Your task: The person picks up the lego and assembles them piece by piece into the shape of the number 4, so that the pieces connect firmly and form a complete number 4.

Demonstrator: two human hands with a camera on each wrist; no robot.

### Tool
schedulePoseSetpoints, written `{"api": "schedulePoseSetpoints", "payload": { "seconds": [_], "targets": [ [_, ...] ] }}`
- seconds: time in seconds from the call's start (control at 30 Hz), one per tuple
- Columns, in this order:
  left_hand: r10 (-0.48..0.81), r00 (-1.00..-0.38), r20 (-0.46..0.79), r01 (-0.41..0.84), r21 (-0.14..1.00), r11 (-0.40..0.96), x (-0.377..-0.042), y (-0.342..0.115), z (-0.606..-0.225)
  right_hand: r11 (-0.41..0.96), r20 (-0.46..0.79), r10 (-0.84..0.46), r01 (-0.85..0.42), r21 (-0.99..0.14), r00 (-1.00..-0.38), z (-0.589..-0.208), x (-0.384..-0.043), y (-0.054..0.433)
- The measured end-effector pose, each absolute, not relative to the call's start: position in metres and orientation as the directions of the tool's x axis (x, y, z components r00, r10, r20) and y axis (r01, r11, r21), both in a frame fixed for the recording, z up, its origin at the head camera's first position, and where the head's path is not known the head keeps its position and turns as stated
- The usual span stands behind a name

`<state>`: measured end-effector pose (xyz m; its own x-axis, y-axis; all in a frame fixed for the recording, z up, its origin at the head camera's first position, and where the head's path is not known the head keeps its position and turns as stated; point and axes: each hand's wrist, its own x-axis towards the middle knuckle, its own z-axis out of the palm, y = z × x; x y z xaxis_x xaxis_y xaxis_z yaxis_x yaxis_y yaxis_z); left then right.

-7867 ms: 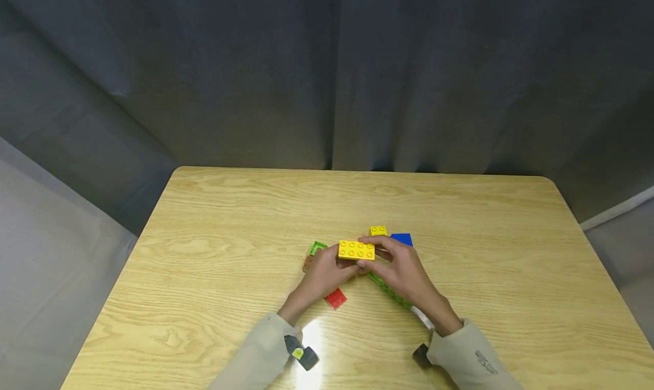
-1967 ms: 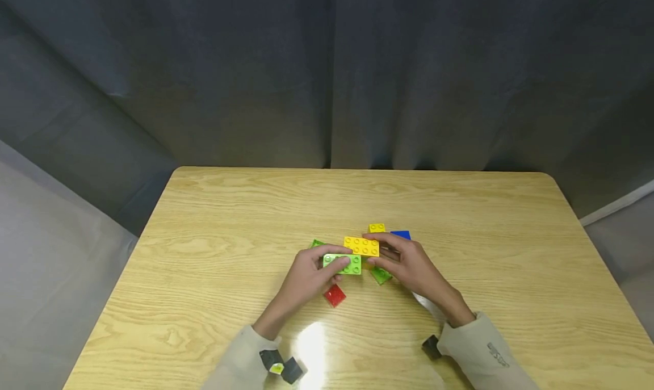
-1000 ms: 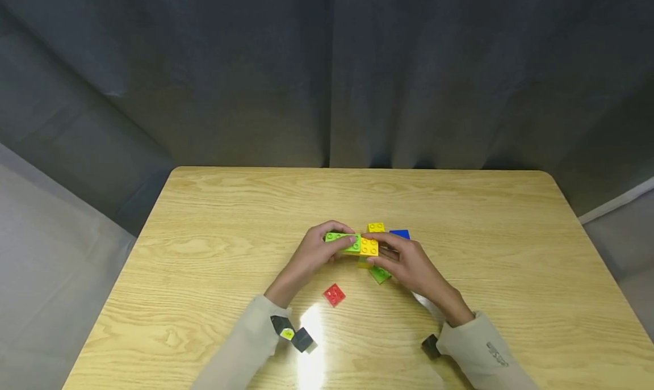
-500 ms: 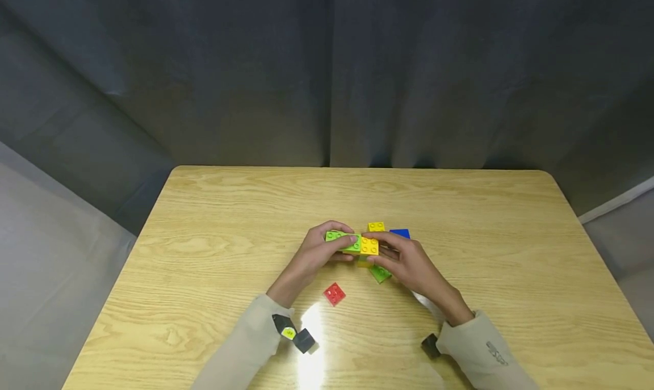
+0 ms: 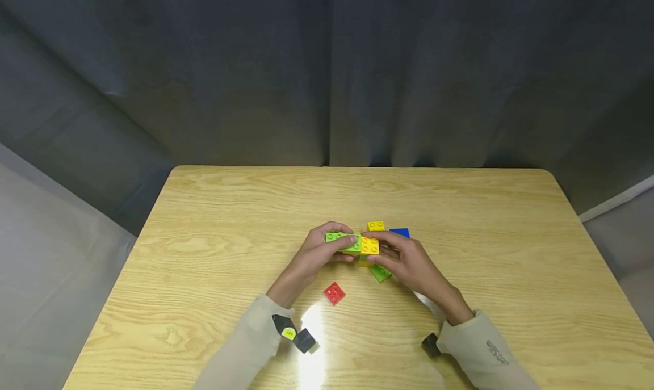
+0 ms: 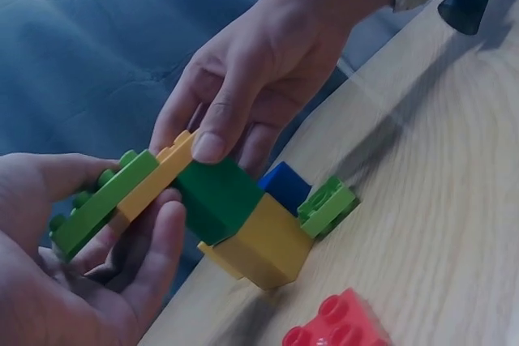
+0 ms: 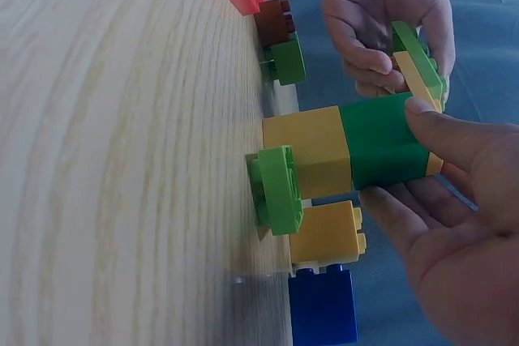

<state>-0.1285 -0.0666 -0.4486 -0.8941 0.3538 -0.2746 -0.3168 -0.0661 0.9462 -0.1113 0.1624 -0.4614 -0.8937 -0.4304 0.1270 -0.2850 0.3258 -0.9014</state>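
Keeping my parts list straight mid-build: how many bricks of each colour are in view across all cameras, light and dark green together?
Green bricks: 4
Yellow bricks: 3
Red brick: 1
Brown brick: 1
Blue brick: 1
Total: 10

In the head view, the thumb of the left hand (image 5: 314, 251) is covering some studs of the light green plate (image 5: 343, 236), which is itself hiding the left part of the yellow plate (image 5: 370, 246). Beneath these, the dark green block (image 7: 385, 142) is showing only a sliver, and the right hand (image 5: 409, 259) is masking part of the blue block (image 5: 399, 232). The brown brick (image 7: 274, 22) is lying out of the head camera's sight. The left wrist view's bottom edge is cutting off the red brick (image 5: 334, 293). Sleeve lettering (image 5: 497, 352) is appearing too small to read.
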Motion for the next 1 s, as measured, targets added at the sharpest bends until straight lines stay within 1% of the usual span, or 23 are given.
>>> {"api": "schedulePoseSetpoints", "payload": {
  "seconds": [0.23,0.4,0.6,0.73,0.9,1.0],
  "targets": [
    [0.355,-0.899,-0.258,-0.309,0.946,-0.096,-0.127,-0.069,-0.450,0.323,0.122,-0.425,-0.276,-0.905,-0.897,-0.462,-0.110,0.161],
    [0.325,-0.913,-0.245,-0.293,0.950,-0.108,-0.127,-0.068,-0.452,0.328,0.126,-0.424,-0.282,-0.902,-0.897,-0.461,-0.110,0.160],
    [0.320,-0.916,-0.241,-0.288,0.952,-0.107,-0.125,-0.070,-0.452,0.366,0.130,-0.408,-0.292,-0.884,-0.904,-0.462,-0.109,0.161],
    [0.305,-0.923,-0.235,-0.269,0.960,-0.076,-0.116,-0.079,-0.454,0.388,0.119,-0.397,-0.284,-0.877,-0.910,-0.463,-0.107,0.160],
    [0.256,-0.945,-0.202,-0.216,0.976,-0.027,-0.094,-0.093,-0.457,0.398,0.107,-0.389,-0.272,-0.876,-0.915,-0.461,-0.105,0.159],
    [0.252,-0.955,-0.159,-0.152,0.987,0.047,-0.080,-0.099,-0.459,0.400,0.106,-0.391,-0.273,-0.875,-0.914,-0.460,-0.105,0.159]
  ]
}}
